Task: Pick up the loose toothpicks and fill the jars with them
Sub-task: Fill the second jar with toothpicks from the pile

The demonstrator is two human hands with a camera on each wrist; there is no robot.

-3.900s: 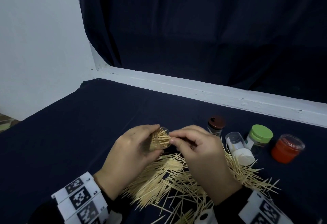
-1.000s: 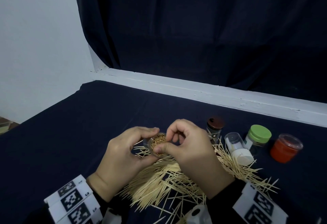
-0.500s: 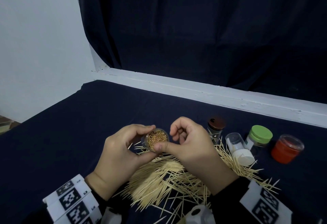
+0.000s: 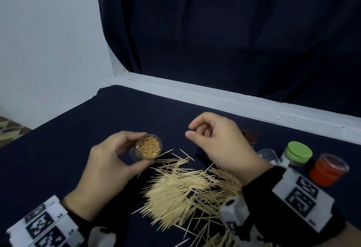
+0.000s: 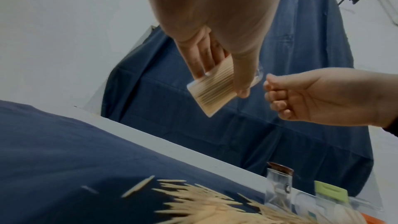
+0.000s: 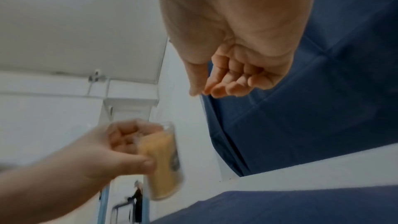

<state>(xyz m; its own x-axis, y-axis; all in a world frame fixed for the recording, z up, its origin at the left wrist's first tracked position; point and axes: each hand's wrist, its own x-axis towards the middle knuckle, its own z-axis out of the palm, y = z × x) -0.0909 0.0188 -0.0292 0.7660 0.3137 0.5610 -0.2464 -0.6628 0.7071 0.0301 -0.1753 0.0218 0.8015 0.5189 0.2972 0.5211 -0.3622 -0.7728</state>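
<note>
Dark blue cloth covers the surface, and a dark curtain hangs behind it next to a white wall. On the cloth lies a big pile of loose pale wooden toothpicks, between the two wrists and a little in front of them.

The left hand has its grip wrapped around a small clear plastic jar, thumb on one side and fingers on the other, and holds it above the surface with the mouth tilted toward the head camera. This jar looks packed full with toothpicks standing on end. The right hand hangs just beside the jar, not touching it; its fingers are loosely curled and its grip holds nothing.

At the right stand more containers: a clear jar with a brown lid, a clear jar lying on its side, a clear jar with a green lid and a red round container.

I judge that filling of this first jar is about finished. The next move probably asks to close it or put it down upright, away from the pile, and then to take an empty jar. Many toothpicks remain, so most of the task is not yet done.
</note>
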